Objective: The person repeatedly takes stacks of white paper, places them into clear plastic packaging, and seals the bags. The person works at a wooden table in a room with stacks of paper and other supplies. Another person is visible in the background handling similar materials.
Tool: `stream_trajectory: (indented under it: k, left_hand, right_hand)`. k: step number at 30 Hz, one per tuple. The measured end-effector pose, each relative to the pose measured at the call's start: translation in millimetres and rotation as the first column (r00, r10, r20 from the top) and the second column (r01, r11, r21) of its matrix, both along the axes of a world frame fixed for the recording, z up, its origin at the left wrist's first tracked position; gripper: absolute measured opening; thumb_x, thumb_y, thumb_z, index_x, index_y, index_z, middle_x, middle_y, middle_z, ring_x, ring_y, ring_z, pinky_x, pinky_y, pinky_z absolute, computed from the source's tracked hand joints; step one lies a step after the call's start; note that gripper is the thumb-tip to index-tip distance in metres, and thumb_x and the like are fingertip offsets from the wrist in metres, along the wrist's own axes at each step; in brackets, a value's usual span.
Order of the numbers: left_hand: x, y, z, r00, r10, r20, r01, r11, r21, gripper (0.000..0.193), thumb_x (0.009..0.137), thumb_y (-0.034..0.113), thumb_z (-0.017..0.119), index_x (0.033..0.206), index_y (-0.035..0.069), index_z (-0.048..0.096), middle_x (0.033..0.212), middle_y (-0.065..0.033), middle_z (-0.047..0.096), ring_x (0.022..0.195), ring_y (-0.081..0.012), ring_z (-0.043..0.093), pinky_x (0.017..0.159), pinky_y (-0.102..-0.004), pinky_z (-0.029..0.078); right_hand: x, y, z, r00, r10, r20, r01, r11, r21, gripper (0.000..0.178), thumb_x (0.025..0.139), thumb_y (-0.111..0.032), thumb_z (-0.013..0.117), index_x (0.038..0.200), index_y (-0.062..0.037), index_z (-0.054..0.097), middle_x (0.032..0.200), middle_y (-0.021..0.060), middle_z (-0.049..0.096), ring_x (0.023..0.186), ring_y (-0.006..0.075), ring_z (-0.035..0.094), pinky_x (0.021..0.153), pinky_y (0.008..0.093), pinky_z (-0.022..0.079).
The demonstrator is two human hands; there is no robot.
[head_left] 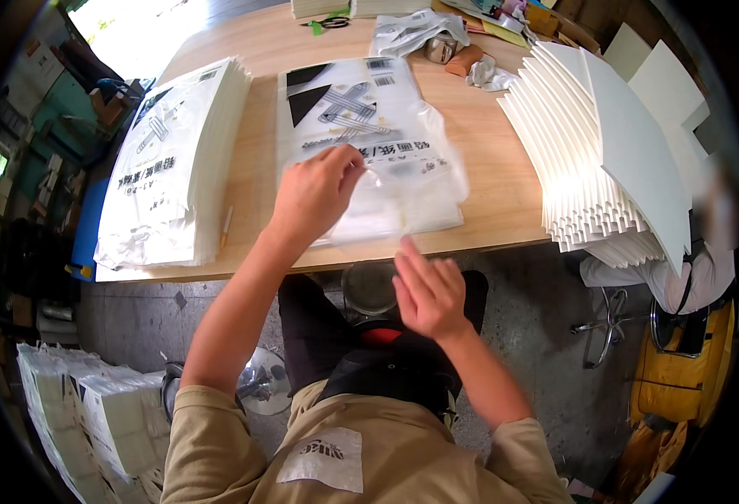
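Observation:
A clear plastic bag [403, 193] printed with crossed pencils and dark corner shapes lies on the table before me, in a layer with other flat bags. Over its near half, my left hand [317, 189] is closed in a pinch, with a bit of thin film showing at its fingertips. My right hand [428, 290] hangs just off the table's front edge, fingers stretched out and slightly blurred, and nothing shows in it. To the left stands a thick stack of bagged white paper packs [172, 160] with the same print.
At the right, white paper sheets [554, 151] are piled in fanned bundles, larger boards leaning on them. Scissors [327, 23], a tape roll [442, 48] and crumpled plastic [411, 32] lie at the back. A pencil-like stick [226, 227] rests beside the left stack. Another person's sleeve [697, 277] shows at right.

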State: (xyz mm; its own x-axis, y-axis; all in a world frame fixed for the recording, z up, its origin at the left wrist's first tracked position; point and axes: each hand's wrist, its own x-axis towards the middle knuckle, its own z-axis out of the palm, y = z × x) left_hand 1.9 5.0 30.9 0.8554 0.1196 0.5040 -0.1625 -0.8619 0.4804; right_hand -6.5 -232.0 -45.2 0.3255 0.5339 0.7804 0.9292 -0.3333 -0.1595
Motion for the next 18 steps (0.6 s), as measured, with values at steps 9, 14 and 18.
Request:
stream_trajectory:
  k: [9, 14, 18]
  left_hand:
    - [-18.8, -32.3, -24.8, 0.993, -0.112, 0.042, 0.101, 0.972, 0.214, 0.008, 0.088, 0.013, 0.071, 0.087, 0.009, 0.064, 0.076, -0.0043, 0.063, 0.065, -0.0276, 0.064, 0.056, -0.0379, 0.05]
    - [-21.2, -35.5, -34.8, 0.993, -0.105, -0.05, 0.105, 0.994, -0.007, 0.007, 0.088, 0.012, 0.07, 0.087, 0.009, 0.064, 0.079, -0.0052, 0.064, 0.065, -0.0274, 0.064, 0.056, -0.0365, 0.052]
    - [-26.7, -41.8, -40.0, 0.994, -0.107, -0.014, 0.108, 0.994, 0.033, 0.007, 0.086, 0.011, 0.07, 0.089, 0.009, 0.064, 0.08, -0.0057, 0.065, 0.065, -0.0274, 0.064, 0.056, -0.0367, 0.052]
  right_hand:
    - [13.9, 10.1, 25.9, 0.989, 0.046, 0.143, -0.059, 0.994, 0.088, 0.029, 0.081, -0.006, 0.06, 0.108, 0.0025, 0.069, 0.112, 0.0134, 0.07, 0.111, 0.0311, 0.063, 0.087, 0.0399, 0.053]
    - [18.7, 15.8, 7.0, 0.997, 0.072, -0.015, -0.073, 0.992, -0.102, 0.033, 0.082, -0.007, 0.061, 0.112, 0.0042, 0.067, 0.104, 0.0163, 0.07, 0.098, 0.0277, 0.068, 0.104, 0.0442, 0.046]
    - [15.3, 16.5, 10.1, 0.952, -0.03, -0.304, -0.109, 0.897, -0.429, 0.038, 0.082, -0.007, 0.062, 0.118, 0.0066, 0.063, 0.1, 0.0193, 0.068, 0.086, 0.0272, 0.068, 0.101, 0.0409, 0.048]
